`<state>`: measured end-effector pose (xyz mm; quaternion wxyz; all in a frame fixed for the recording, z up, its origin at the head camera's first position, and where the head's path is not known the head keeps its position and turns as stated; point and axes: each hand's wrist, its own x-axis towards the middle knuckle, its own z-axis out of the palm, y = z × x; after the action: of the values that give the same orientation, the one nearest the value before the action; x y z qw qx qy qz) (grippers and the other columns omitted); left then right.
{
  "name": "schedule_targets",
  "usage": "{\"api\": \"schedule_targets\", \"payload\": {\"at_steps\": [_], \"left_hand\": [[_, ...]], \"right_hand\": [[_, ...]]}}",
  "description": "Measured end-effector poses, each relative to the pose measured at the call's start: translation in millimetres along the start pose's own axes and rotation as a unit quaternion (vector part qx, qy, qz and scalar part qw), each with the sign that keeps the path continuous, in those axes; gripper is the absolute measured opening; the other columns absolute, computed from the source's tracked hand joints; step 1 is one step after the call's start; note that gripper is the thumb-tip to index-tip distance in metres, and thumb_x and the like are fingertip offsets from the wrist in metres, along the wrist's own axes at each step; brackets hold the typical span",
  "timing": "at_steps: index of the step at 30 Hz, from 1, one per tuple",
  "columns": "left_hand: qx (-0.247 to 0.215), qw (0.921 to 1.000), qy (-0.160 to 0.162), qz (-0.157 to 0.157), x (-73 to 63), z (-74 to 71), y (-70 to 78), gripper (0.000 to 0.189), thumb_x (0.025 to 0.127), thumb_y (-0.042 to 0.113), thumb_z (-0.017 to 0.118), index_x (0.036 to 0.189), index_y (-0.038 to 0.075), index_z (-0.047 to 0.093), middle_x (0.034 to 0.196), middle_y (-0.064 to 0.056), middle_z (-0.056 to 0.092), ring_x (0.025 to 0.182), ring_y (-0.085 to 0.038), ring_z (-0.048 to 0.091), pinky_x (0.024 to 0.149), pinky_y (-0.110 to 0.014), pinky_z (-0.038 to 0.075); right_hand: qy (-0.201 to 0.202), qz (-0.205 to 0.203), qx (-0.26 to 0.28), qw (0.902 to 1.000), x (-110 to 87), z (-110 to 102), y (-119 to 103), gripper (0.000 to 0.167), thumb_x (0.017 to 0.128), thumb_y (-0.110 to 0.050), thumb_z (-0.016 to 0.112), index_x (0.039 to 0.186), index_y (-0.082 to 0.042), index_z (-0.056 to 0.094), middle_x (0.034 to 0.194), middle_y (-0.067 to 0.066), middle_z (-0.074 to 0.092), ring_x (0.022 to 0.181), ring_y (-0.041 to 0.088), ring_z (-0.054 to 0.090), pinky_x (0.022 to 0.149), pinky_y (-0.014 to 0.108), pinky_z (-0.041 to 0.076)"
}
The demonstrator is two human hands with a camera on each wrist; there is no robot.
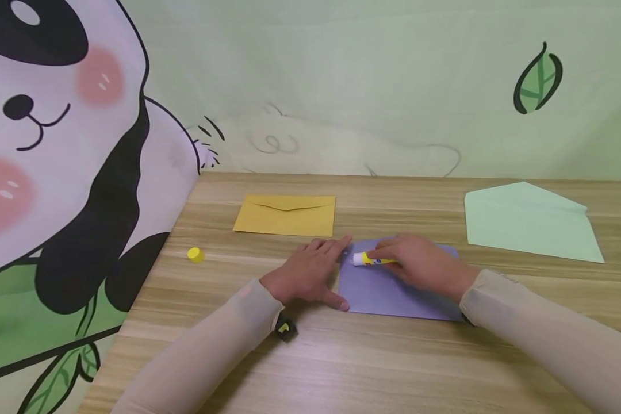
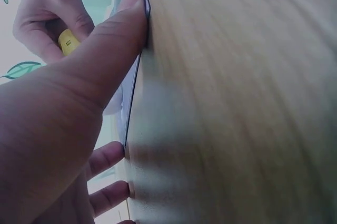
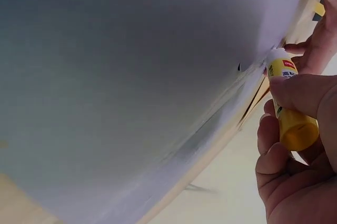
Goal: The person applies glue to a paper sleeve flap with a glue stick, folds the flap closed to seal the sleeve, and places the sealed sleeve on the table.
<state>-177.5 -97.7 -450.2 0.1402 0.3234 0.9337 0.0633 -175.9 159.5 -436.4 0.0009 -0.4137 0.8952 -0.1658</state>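
A purple envelope [image 1: 383, 293] lies on the wooden table in front of me. My right hand [image 1: 421, 261] grips a yellow glue stick [image 1: 375, 260], its white tip down at the envelope's upper left part. In the right wrist view the thumb and curled fingers wrap the glue stick [image 3: 295, 108], tip against the purple paper. My left hand [image 1: 313, 270] rests at the envelope's left edge with fingers spread, thumb on the lower left corner and a fingertip at the upper left corner. The left wrist view shows that thumb [image 2: 118, 34] laid over the paper's edge.
A yellow envelope [image 1: 290, 215] lies behind my left hand. Farther right is a pale green envelope [image 1: 533, 230] with its flap raised at the back. The yellow glue cap [image 1: 195, 255] stands near the table's left edge. A panda-printed cloth [image 1: 315, 86] hangs behind the table.
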Motion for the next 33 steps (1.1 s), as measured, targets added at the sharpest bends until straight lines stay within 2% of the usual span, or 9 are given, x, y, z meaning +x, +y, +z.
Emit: {"api": "schedule_targets", "payload": {"at_steps": [11,16,22,28,33], "left_hand": [[-0.004,1.0,0.001,0.004,0.5,1.7,-0.4,0.132,0.067,0.074,0.078,0.162,0.016,0.006,0.16,-0.003,0.035,0.145,-0.031,0.033,0.116,-0.054,0.03],[-0.005,1.0,0.003,0.003,0.4,1.9,-0.4,0.131,0.067,0.074,0.078,0.162,0.016,0.008,0.16,-0.003,0.036,0.145,-0.031,0.033,0.116,-0.054,0.03],[-0.004,1.0,0.007,0.006,0.0,2.7,-0.1,0.131,0.067,0.073,0.078,0.162,0.015,0.01,0.159,-0.004,0.037,0.144,-0.032,0.034,0.116,-0.054,0.031],[-0.006,1.0,0.004,0.005,-0.2,3.5,-0.7,0.13,0.067,0.074,0.077,0.162,0.016,0.01,0.159,-0.003,0.036,0.144,-0.031,0.033,0.117,-0.054,0.03],[-0.004,0.9999,0.008,0.009,-0.2,3.0,-0.9,0.129,0.067,0.074,0.077,0.162,0.015,0.011,0.159,-0.004,0.037,0.144,-0.031,0.034,0.116,-0.054,0.031]], "right_hand": [[0.03,-0.009,-0.01,0.9995,-14.1,1.0,11.3,0.04,0.083,0.005,0.073,0.119,-0.011,0.074,0.115,0.005,0.074,0.103,0.028,0.068,0.088,0.044,0.055],[0.026,0.001,-0.012,0.9996,-18.9,-2.7,12.2,0.04,0.082,0.004,0.075,0.119,-0.012,0.075,0.115,0.004,0.074,0.098,0.026,0.067,0.083,0.041,0.055],[0.024,0.008,-0.016,0.9996,-24.8,-6.4,14.6,0.041,0.082,0.006,0.073,0.118,-0.013,0.075,0.115,0.004,0.074,0.097,0.027,0.067,0.083,0.041,0.055],[0.028,0.008,-0.025,0.9993,-30.4,-10.4,14.6,0.045,0.078,0.012,0.072,0.115,-0.013,0.076,0.113,0.005,0.074,0.088,0.025,0.065,0.075,0.038,0.053],[0.02,0.019,-0.042,0.9987,-34.2,-14.7,12.6,0.044,0.079,0.011,0.072,0.115,-0.013,0.077,0.114,0.007,0.074,0.084,0.023,0.064,0.072,0.035,0.053]]}}
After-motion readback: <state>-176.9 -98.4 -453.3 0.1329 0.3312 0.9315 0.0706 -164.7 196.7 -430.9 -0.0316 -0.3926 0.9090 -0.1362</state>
